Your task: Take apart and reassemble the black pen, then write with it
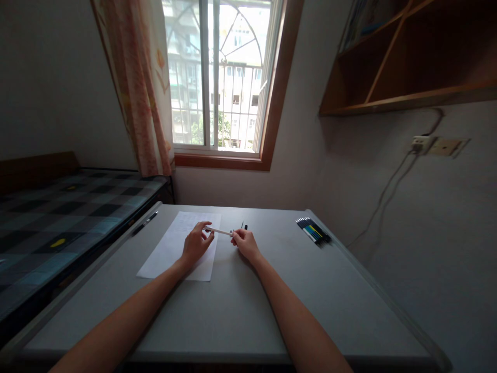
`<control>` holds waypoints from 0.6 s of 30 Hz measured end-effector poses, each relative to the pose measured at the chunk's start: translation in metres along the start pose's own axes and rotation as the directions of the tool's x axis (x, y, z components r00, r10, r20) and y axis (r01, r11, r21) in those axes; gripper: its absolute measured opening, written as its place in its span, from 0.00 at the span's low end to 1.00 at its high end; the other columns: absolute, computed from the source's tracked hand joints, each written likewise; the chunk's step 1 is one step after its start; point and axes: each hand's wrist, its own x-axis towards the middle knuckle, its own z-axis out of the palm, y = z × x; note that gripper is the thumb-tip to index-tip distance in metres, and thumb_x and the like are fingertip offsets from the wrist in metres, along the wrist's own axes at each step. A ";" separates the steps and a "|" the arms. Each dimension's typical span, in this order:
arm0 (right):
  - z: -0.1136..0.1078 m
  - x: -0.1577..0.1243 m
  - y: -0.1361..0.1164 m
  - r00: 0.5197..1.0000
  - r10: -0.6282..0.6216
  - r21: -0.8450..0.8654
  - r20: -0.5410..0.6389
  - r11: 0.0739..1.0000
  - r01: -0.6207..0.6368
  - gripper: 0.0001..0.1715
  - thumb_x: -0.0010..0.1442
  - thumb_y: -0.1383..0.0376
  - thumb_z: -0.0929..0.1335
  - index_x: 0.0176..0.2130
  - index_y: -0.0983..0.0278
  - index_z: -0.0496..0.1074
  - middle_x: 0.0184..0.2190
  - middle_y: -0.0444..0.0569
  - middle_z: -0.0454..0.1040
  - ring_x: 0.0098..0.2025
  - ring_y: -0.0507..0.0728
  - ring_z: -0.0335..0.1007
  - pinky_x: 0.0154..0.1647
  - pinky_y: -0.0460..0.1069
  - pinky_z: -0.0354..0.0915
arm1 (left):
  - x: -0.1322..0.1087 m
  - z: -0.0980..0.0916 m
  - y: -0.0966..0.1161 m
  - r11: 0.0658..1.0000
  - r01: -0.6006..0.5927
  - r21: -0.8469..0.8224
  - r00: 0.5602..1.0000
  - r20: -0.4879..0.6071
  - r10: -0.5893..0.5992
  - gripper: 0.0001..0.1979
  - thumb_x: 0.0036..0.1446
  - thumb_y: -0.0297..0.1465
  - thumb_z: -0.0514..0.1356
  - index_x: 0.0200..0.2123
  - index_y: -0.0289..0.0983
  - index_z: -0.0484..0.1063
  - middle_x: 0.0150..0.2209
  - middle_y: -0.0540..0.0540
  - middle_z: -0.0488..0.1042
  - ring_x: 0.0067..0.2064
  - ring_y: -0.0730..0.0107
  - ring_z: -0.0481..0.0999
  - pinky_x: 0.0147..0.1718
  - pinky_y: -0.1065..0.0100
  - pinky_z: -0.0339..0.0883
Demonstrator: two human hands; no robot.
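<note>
The left hand (197, 242) and right hand (244, 242) each grip one end of the thin white plastic pen (219, 231); a hard pull may drop it.

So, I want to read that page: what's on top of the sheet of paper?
The left hand is over the sheet's right side, pinching one end of a white pen. Faint print shows near the far edge; the part beneath the hand is covered.
</note>
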 end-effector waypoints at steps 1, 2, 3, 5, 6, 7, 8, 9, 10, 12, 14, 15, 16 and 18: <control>0.000 0.000 0.000 1.000 -0.001 -0.003 0.003 1.000 0.001 0.12 0.51 0.61 0.63 0.24 0.67 0.69 0.17 0.45 0.70 0.20 0.50 0.64 0.23 0.44 0.60 | 0.000 0.000 0.000 1.000 -0.002 -0.002 1.000 0.000 0.002 0.14 0.52 0.32 0.55 0.44 0.40 0.65 0.40 0.48 0.71 0.25 0.76 0.70 0.24 0.72 0.65; 0.000 0.000 0.000 1.000 0.000 -0.007 0.006 1.000 0.000 0.12 0.51 0.61 0.63 0.24 0.67 0.69 0.17 0.45 0.70 0.20 0.50 0.64 0.23 0.44 0.60 | 0.000 0.000 0.000 1.000 -0.005 -0.003 1.000 -0.002 0.005 0.14 0.52 0.32 0.55 0.43 0.40 0.65 0.39 0.48 0.70 0.25 0.76 0.70 0.24 0.72 0.65; 0.000 0.000 0.000 1.000 0.000 -0.012 0.008 1.000 0.000 0.11 0.51 0.62 0.63 0.25 0.67 0.69 0.17 0.45 0.70 0.20 0.50 0.64 0.23 0.44 0.60 | 0.000 0.000 -0.001 1.000 -0.008 -0.005 1.000 -0.005 0.008 0.14 0.51 0.31 0.55 0.43 0.40 0.65 0.39 0.48 0.70 0.24 0.77 0.70 0.24 0.72 0.65; 0.000 -0.001 0.000 1.000 0.000 -0.025 0.014 1.000 0.000 0.11 0.52 0.63 0.63 0.25 0.67 0.69 0.17 0.45 0.71 0.20 0.49 0.64 0.24 0.44 0.60 | 0.000 0.001 -0.001 1.000 -0.014 -0.005 1.000 -0.018 0.014 0.13 0.51 0.31 0.55 0.43 0.40 0.66 0.39 0.48 0.70 0.24 0.77 0.70 0.25 0.72 0.65; 0.000 -0.001 0.000 1.000 0.000 -0.034 0.019 0.999 0.001 0.10 0.52 0.63 0.63 0.24 0.67 0.69 0.18 0.45 0.71 0.20 0.49 0.65 0.24 0.44 0.60 | 0.000 0.001 -0.001 1.000 -0.017 -0.003 1.000 -0.024 0.017 0.13 0.51 0.31 0.55 0.42 0.40 0.66 0.39 0.48 0.70 0.24 0.77 0.70 0.25 0.72 0.65; -0.001 -0.002 -0.001 1.000 -0.001 -0.043 0.023 0.999 0.002 0.10 0.52 0.64 0.63 0.24 0.67 0.69 0.18 0.45 0.71 0.20 0.49 0.65 0.24 0.44 0.60 | -0.001 0.001 -0.001 1.000 -0.019 -0.002 0.999 -0.029 0.019 0.13 0.51 0.30 0.55 0.42 0.40 0.66 0.39 0.48 0.70 0.24 0.77 0.70 0.25 0.72 0.65; -0.001 -0.002 -0.001 1.000 -0.002 -0.051 0.026 0.999 0.003 0.10 0.52 0.64 0.63 0.24 0.67 0.69 0.18 0.45 0.71 0.21 0.49 0.65 0.24 0.44 0.60 | -0.001 0.001 -0.001 1.000 -0.021 0.001 0.999 -0.032 0.021 0.13 0.50 0.30 0.55 0.42 0.39 0.67 0.39 0.48 0.70 0.24 0.77 0.70 0.25 0.72 0.65; -0.001 -0.002 -0.002 1.000 -0.004 -0.059 0.030 0.998 0.005 0.10 0.52 0.64 0.63 0.24 0.67 0.69 0.18 0.45 0.71 0.21 0.49 0.65 0.24 0.44 0.60 | -0.001 0.001 -0.001 1.000 -0.020 0.005 0.999 -0.034 0.020 0.13 0.50 0.30 0.55 0.41 0.39 0.67 0.39 0.48 0.70 0.24 0.77 0.70 0.25 0.72 0.65; -0.001 -0.002 -0.002 0.999 -0.007 -0.065 0.032 0.998 0.009 0.11 0.52 0.64 0.63 0.24 0.67 0.69 0.18 0.46 0.71 0.21 0.49 0.65 0.25 0.44 0.60 | -0.001 0.000 0.000 1.000 -0.019 0.008 0.999 -0.033 0.020 0.12 0.50 0.30 0.55 0.41 0.39 0.67 0.38 0.48 0.70 0.24 0.77 0.70 0.25 0.72 0.65; 0.000 -0.002 -0.001 0.999 -0.013 -0.071 0.036 0.997 0.016 0.11 0.52 0.64 0.63 0.23 0.67 0.69 0.18 0.46 0.71 0.21 0.49 0.65 0.25 0.44 0.60 | -0.001 0.000 0.000 1.000 -0.015 0.016 1.000 -0.027 0.015 0.12 0.50 0.30 0.55 0.40 0.40 0.67 0.38 0.48 0.70 0.24 0.77 0.70 0.25 0.72 0.64; 0.000 -0.002 -0.001 0.999 -0.017 -0.067 0.039 0.998 0.020 0.11 0.52 0.63 0.63 0.23 0.67 0.69 0.18 0.46 0.71 0.21 0.49 0.65 0.25 0.44 0.60 | -0.001 -0.001 0.001 1.000 -0.009 0.029 1.000 -0.022 0.009 0.12 0.50 0.31 0.55 0.40 0.40 0.67 0.36 0.49 0.70 0.24 0.76 0.70 0.25 0.72 0.64; -0.001 -0.002 -0.001 0.999 -0.018 -0.063 0.039 0.998 0.020 0.11 0.52 0.63 0.63 0.23 0.67 0.69 0.18 0.46 0.71 0.20 0.49 0.65 0.25 0.44 0.60 | -0.001 -0.001 0.001 0.999 -0.005 0.036 1.000 -0.021 0.006 0.11 0.50 0.31 0.56 0.40 0.40 0.67 0.36 0.49 0.70 0.24 0.76 0.70 0.25 0.73 0.63; -0.001 -0.002 -0.002 0.999 -0.018 -0.058 0.039 0.998 0.021 0.11 0.52 0.63 0.63 0.24 0.67 0.69 0.18 0.46 0.71 0.20 0.49 0.64 0.25 0.44 0.60 | -0.001 -0.002 0.001 0.999 -0.001 0.043 1.000 -0.022 0.002 0.12 0.50 0.31 0.56 0.40 0.40 0.67 0.36 0.50 0.70 0.24 0.76 0.70 0.25 0.73 0.63; 0.000 -0.002 -0.003 0.999 -0.020 -0.050 0.038 0.998 0.022 0.11 0.52 0.63 0.63 0.24 0.67 0.69 0.18 0.46 0.71 0.20 0.49 0.65 0.25 0.44 0.60 | -0.001 -0.002 0.001 0.998 0.011 0.057 1.000 -0.024 -0.010 0.12 0.50 0.31 0.56 0.40 0.40 0.67 0.35 0.50 0.71 0.24 0.76 0.70 0.25 0.73 0.63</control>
